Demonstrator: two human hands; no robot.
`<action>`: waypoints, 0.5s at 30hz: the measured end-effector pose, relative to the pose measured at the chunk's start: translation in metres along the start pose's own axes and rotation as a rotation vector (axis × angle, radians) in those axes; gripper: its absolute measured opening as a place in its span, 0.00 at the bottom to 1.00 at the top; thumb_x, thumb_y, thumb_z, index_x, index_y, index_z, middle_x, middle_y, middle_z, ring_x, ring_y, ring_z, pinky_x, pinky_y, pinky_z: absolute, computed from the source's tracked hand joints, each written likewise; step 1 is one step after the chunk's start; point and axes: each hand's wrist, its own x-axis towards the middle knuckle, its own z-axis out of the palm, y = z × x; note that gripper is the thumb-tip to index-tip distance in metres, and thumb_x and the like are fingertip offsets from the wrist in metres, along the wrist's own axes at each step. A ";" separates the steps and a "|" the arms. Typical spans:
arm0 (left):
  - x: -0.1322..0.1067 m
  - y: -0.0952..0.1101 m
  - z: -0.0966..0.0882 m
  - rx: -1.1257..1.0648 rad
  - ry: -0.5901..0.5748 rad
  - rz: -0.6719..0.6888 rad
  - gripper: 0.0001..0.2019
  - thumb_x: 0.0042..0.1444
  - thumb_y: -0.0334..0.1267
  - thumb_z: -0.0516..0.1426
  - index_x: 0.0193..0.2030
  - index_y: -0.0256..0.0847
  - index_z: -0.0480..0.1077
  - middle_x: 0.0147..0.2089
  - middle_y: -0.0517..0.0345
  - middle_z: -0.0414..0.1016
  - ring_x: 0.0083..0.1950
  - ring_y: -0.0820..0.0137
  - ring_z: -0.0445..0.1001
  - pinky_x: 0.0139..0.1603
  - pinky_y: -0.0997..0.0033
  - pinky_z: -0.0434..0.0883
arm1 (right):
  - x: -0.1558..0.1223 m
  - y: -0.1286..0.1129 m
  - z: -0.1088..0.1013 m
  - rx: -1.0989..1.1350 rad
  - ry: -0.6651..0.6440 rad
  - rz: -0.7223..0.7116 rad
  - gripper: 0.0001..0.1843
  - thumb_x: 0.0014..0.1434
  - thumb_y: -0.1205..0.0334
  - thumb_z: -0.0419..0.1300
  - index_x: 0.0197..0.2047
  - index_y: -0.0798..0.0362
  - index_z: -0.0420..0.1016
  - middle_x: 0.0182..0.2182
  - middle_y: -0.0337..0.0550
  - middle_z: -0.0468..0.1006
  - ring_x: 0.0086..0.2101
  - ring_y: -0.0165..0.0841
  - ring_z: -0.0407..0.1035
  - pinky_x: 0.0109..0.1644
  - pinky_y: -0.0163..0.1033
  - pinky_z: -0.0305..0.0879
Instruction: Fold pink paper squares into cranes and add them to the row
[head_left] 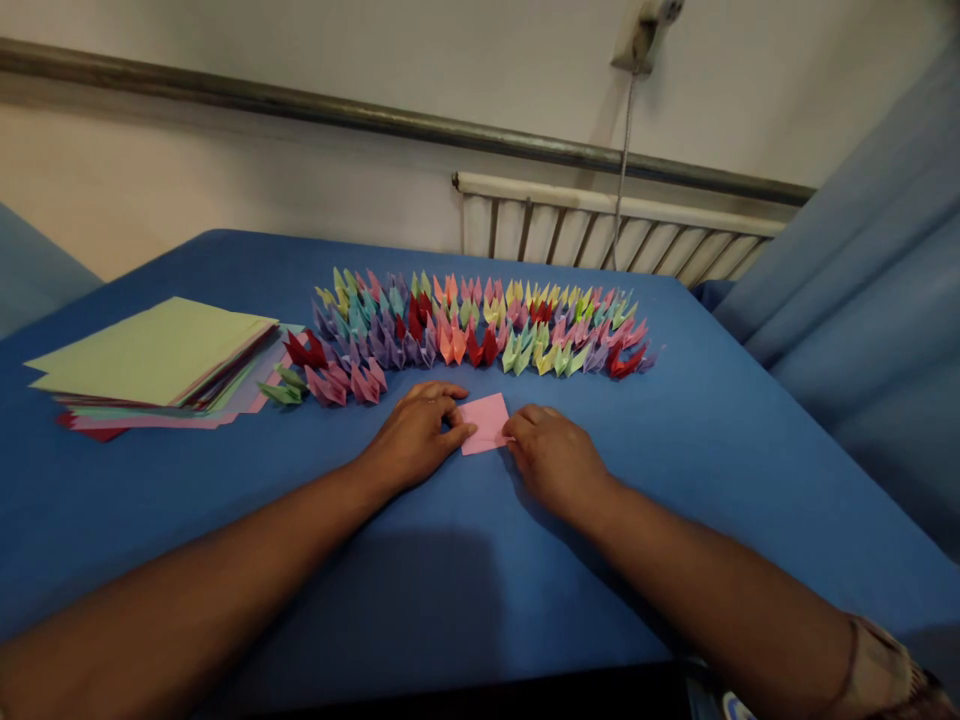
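Observation:
A small pink square of folded paper [486,424] lies on the blue tablecloth in front of me. My left hand [421,432] holds its left edge, with the thumb on the paper and the fingers curled beside it. At the right edge, my right hand [556,455] has its thumb and fingers closed in a pinch on the paper. Just beyond my hands stand rows of folded paper cranes [480,345] in red, pink, purple, green, yellow and blue. The undersides of my fingers are hidden.
On the left lies a stack of coloured paper sheets [157,350], pale yellow-green on top. Blue cloth covers the table [697,480]. A radiator [622,215] and a pipe [360,112] run along the wall behind, and a blue curtain [855,290] hangs at the right.

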 end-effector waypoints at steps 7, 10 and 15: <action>-0.001 0.002 0.001 -0.010 0.015 -0.006 0.10 0.56 0.42 0.59 0.26 0.41 0.71 0.55 0.51 0.75 0.58 0.57 0.69 0.61 0.54 0.64 | -0.011 -0.005 -0.004 -0.050 -0.052 -0.050 0.14 0.67 0.66 0.49 0.45 0.55 0.77 0.45 0.51 0.76 0.43 0.41 0.69 0.47 0.44 0.65; -0.002 0.001 0.001 -0.011 0.020 -0.008 0.10 0.55 0.42 0.60 0.26 0.41 0.70 0.55 0.50 0.75 0.58 0.57 0.69 0.60 0.53 0.64 | -0.012 -0.002 -0.008 -0.006 -0.081 -0.040 0.15 0.66 0.69 0.49 0.47 0.56 0.76 0.45 0.53 0.77 0.44 0.40 0.70 0.48 0.43 0.65; -0.001 -0.002 0.002 -0.005 0.015 0.005 0.10 0.56 0.43 0.59 0.26 0.41 0.71 0.55 0.51 0.74 0.58 0.58 0.69 0.60 0.53 0.64 | -0.007 0.014 -0.017 0.069 -0.083 0.002 0.14 0.63 0.72 0.51 0.46 0.56 0.76 0.42 0.53 0.79 0.44 0.40 0.72 0.49 0.42 0.65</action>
